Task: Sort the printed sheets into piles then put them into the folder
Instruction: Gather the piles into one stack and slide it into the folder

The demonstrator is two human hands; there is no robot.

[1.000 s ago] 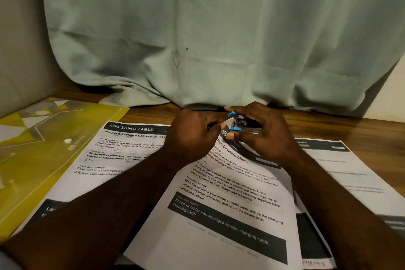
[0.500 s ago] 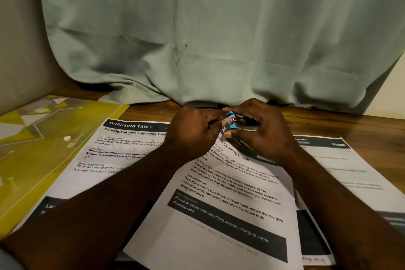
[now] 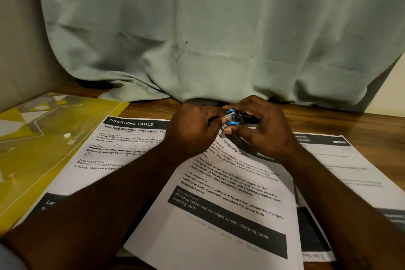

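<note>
A pale curtain (image 3: 197, 28) hangs behind the desk (image 3: 350, 123). A yellow folder (image 3: 43, 149) lies far left, three printed sheets (image 3: 105, 153) beside it, the middle sheet (image 3: 219, 215) overlapping the others. The left hand (image 3: 192, 131) pinches its far corner; the right hand (image 3: 267, 133) grips a small blue-and-black tool (image 3: 238, 117) (stapler or remover, unclear) there.

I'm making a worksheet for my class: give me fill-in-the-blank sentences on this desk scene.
1. The folder at the left is ____.
2. The left sheet is headed ____ TABLE.
3. The right hand holds a black tool with ____ tips.
4. The left hand pinches the top corner of the middle sheet, whose black band names a ____ cloth.

Missing words: yellow; DRESSING; blue; cleaning.
</note>
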